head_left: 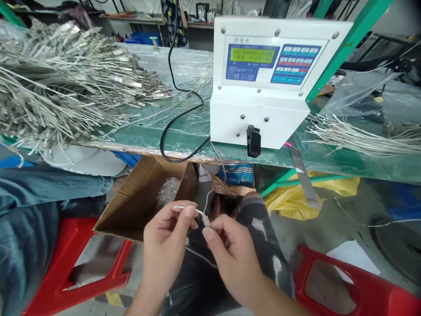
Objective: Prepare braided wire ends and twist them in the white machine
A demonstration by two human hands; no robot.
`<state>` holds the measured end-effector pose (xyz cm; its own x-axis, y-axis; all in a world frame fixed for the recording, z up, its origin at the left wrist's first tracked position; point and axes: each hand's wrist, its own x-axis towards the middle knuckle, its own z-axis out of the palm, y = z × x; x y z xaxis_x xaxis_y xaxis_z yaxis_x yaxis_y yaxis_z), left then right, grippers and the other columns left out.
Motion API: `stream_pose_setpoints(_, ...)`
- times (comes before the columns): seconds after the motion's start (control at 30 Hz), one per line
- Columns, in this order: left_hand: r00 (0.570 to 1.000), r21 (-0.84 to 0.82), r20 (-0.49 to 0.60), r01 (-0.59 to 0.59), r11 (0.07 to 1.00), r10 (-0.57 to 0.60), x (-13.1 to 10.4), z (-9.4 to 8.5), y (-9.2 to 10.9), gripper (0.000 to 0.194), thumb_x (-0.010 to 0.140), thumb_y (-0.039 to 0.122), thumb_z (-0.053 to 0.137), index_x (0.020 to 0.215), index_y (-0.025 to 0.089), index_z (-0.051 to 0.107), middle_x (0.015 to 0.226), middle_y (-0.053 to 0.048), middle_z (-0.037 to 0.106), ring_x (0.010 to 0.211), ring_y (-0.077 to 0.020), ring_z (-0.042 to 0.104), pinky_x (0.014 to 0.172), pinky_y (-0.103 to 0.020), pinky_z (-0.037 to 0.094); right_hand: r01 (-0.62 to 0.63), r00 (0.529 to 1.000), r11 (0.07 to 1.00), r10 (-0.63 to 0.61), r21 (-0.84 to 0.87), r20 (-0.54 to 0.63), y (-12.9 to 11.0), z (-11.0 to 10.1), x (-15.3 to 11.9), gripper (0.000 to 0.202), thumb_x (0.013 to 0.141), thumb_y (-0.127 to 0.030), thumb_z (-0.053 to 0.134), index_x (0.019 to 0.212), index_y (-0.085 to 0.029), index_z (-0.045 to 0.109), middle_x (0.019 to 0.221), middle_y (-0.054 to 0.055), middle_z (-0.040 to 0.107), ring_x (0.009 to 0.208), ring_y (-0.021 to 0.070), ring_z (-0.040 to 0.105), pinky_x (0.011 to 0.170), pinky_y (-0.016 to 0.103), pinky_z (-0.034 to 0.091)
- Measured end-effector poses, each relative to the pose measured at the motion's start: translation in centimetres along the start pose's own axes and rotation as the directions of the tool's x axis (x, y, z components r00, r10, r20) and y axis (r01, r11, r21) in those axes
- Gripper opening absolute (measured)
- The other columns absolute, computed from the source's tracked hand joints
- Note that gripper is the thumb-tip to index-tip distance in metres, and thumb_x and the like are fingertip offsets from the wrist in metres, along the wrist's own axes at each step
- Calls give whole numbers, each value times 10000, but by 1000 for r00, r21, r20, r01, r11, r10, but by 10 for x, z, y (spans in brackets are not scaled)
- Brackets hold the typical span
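Above my lap, my left hand (171,237) pinches the silvery end of a thin white cable (199,212) between thumb and fingers. A little to its right, my right hand (230,250) grips a pale, clear-looking connector (206,220) on the same cable. The short stretch of cable between the hands is bent. Beyond them, on the green bench (194,131), stands a white machine (259,105) with a lit display, a keypad and a black part at its front.
A large pile of cables (66,79) covers the bench's left; a smaller bundle (371,138) lies right. A black cord (171,115) loops over the edge. Below are a cardboard box (131,202), red stools (61,263) and a seated person's jeans (29,210). Another person (174,22) stands behind.
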<state>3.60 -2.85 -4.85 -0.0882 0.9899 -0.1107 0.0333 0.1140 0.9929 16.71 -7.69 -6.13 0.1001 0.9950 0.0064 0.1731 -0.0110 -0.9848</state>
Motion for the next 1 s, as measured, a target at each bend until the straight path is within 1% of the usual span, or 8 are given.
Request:
stream_pose_setpoints(0.1, 985, -165, 146, 119, 979, -95, -8, 6, -5, 272, 771, 435, 776, 947, 232, 736, 777, 12, 709, 715, -94, 634, 671, -129, 533, 43, 999, 996, -44, -72, -15, 0, -6, -5, 262, 945, -315, 540, 716, -190, 523, 670, -12, 544, 641, 128, 491, 598, 249, 368)
stream_pose_setpoints(0.2, 944, -209, 277, 243, 947, -181, -17, 14, -9, 220, 752, 410, 802, 867, 229, 749, 959, -18, 742, 880, -122, 673, 775, -135, 552, 56, 998, 992, -60, -110, -37, 0, -13, -10, 275, 951, -333, 535, 716, -191, 525, 700, -2, 574, 665, 135, 523, 616, 254, 391)
stream_pose_setpoints(0.27, 931, -206, 301, 277, 939, -208, -23, 18, -10, 183, 744, 391, 812, 787, 226, 748, 953, -13, 744, 883, -122, 676, 779, -131, 552, 58, 997, 990, -64, -129, -44, 0, -18, -13, 282, 952, -340, 537, 711, -193, 524, 699, -3, 579, 659, 134, 528, 611, 253, 395)
stream_pose_setpoints(0.43, 941, -151, 270, 249, 957, -203, -31, 25, -6, 188, 721, 403, 820, 720, 228, 754, 857, -8, 745, 779, -121, 671, 687, -137, 554, 49, 999, 990, -51, -132, -7, 0, -37, -21, 169, 919, -303, 577, 781, -204, 574, 763, 0, 610, 718, 142, 562, 658, 255, 427)
stream_pose_setpoints(0.5, 950, -105, 255, 213, 971, -181, -32, 28, -1, 206, 713, 421, 817, 692, 228, 750, 838, -12, 750, 760, -131, 672, 677, -151, 554, 33, 999, 995, -36, -89, -33, -1, -44, -22, 90, 912, -303, 585, 887, -221, 613, 848, 10, 622, 789, 150, 580, 715, 259, 458)
stream_pose_setpoints(0.6, 948, -18, 287, 146, 989, -135, -35, 33, 2, 212, 725, 432, 796, 684, 229, 746, 790, -13, 743, 765, -147, 664, 690, -168, 541, -1, 997, 999, 5, 43, -78, -7, -53, -19, 136, 915, -344, 597, 1006, -252, 638, 953, 18, 625, 854, 151, 599, 751, 254, 492)
stream_pose_setpoints(0.73, 923, 68, 367, 99, 993, -117, -41, 38, -2, 185, 772, 422, 755, 741, 240, 739, 729, 10, 702, 735, -130, 625, 693, -170, 500, -43, 998, 990, 48, 136, -35, -20, -63, -9, 88, 878, -282, 642, 806, -235, 664, 870, 6, 635, 817, 148, 612, 721, 248, 495)
stream_pose_setpoints(1.0, 882, 154, 451, 70, 986, -133, -44, 38, -2, 224, 815, 453, 695, 736, 244, 706, 690, 22, 635, 664, -112, 553, 633, -173, 435, -40, 999, 995, 37, -93, -34, -22, -87, 1, 142, 877, -232, 639, 735, -231, 650, 787, -21, 600, 776, 139, 558, 693, 265, 421)
